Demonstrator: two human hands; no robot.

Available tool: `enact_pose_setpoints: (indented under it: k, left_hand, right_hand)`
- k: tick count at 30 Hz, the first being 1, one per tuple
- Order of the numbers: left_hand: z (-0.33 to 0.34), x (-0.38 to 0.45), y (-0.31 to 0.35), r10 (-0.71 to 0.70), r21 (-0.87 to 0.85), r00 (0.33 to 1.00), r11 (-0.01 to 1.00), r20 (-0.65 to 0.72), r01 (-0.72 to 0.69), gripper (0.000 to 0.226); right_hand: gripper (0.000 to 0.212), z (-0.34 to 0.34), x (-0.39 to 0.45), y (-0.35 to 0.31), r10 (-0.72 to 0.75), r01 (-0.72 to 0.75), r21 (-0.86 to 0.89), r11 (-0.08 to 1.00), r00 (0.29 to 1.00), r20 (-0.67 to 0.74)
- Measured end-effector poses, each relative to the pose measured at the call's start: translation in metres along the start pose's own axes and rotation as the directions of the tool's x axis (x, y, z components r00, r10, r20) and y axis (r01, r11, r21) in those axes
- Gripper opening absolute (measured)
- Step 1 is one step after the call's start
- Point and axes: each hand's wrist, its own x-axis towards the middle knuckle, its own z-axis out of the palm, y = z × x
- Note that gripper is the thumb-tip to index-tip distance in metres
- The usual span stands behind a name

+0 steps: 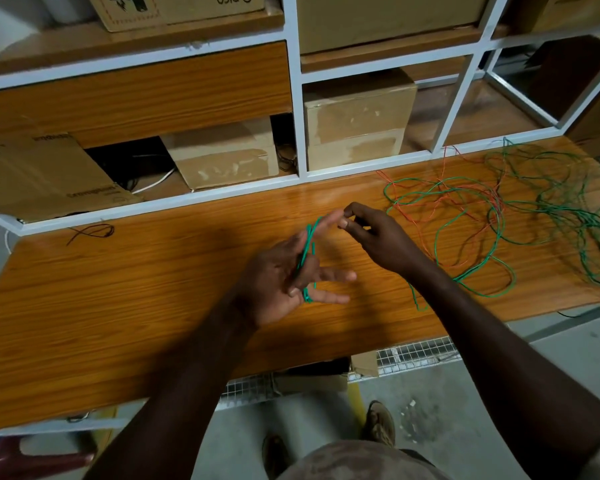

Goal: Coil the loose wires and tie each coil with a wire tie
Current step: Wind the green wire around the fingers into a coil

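Observation:
A small green wire coil (307, 251) is looped over my left hand (278, 289), running from the index finger down to the lower fingers. The fingers are spread and the thumb holds the loops against the palm. My right hand (378, 237) is just right of the left index fingertip, with its thumb and fingers pinched together, apparently on the wire's free end. A tangle of loose green wires (548, 216) mixed with thin red wires (426, 220) lies on the wooden table (136, 289) to the right. One green strand passes under my right forearm.
A short dark wire (90, 232) lies at the table's back left edge. Behind the table stands a white-framed shelf (295, 98) holding cardboard boxes (222, 154). The table's front edge is near my body, with a wire-mesh rack (413, 355) beneath it.

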Motion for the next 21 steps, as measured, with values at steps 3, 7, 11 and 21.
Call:
enact_pose_setpoints:
  k: [3, 7, 11, 21]
  left_hand:
    - [0.0, 0.008, 0.014, 0.118, -0.171, 0.993, 0.979, 0.023, -0.112, 0.052]
    - [-0.01, 0.028, 0.034, 0.235, -0.221, 0.969, 0.944, -0.074, -0.246, 0.051]
    - [-0.024, 0.047, 0.055, 0.282, -0.083, 0.922, 0.946, -0.265, -0.314, 0.05]
    - [-0.083, 0.06, 0.019, 0.233, 0.654, 0.9, 0.753, -0.369, 0.073, 0.048]
  right_hand:
    - [0.011, 0.013, -0.012, 0.006, 0.029, -0.032, 0.049, 0.998, 0.998, 0.057]
    - [0.026, 0.032, -0.033, 0.003, 0.073, -0.088, 0.07, 0.994, 0.977, 0.201]
    - [0.035, 0.043, -0.052, -0.009, 0.041, -0.095, 0.132, 0.987, 0.931, 0.363]
    - [0.016, -0.031, -0.038, -0.045, 0.007, -0.055, 0.195, 0.979, 0.971, 0.239]
